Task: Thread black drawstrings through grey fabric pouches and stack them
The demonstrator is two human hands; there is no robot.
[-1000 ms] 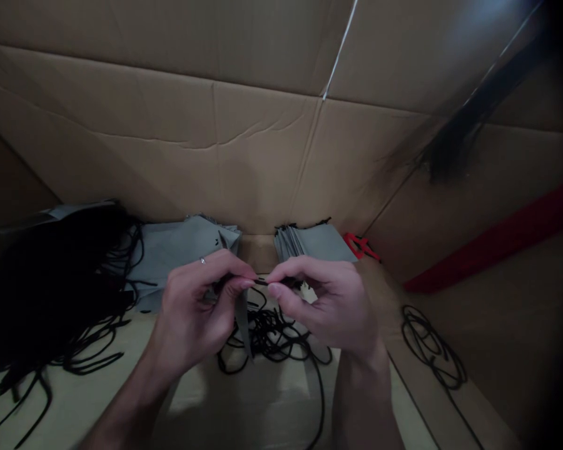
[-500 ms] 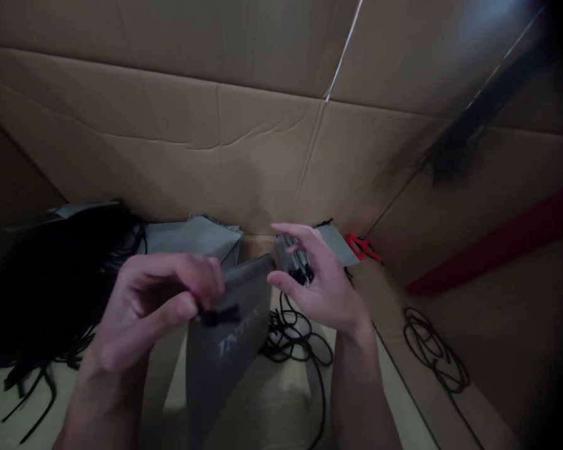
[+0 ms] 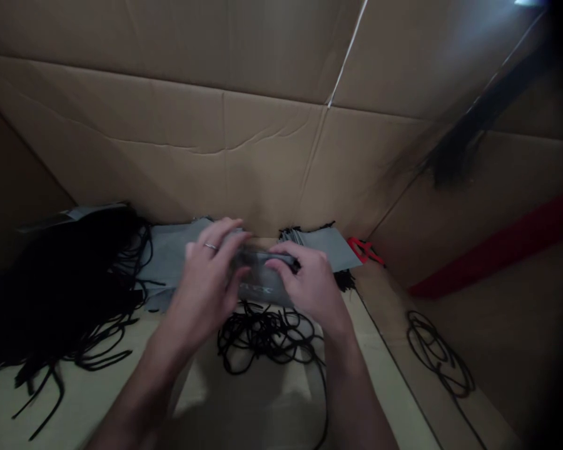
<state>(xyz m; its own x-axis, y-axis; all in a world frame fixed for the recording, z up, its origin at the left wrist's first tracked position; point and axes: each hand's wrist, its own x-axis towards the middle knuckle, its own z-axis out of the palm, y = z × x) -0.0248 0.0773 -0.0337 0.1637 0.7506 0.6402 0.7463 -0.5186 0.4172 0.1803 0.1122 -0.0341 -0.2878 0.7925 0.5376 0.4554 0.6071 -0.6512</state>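
Both hands are holding one grey pouch point(image 3: 263, 289) crosswise above the tabletop point(image 3: 98, 400).
A black cord heap point(image 3: 51, 281) is lying far left, a pouch stack point(image 3: 169, 259) beside it. The left hand point(image 3: 206, 284) is gripping the pouch's left end, fingers curling over its top edge. The pouch is running left to right, long axis level, over loose cords point(image 3: 267, 331). The right hand point(image 3: 309, 284) is pinching its right end, equally near; a second stack point(image 3: 326, 247) is sitting just behind it.
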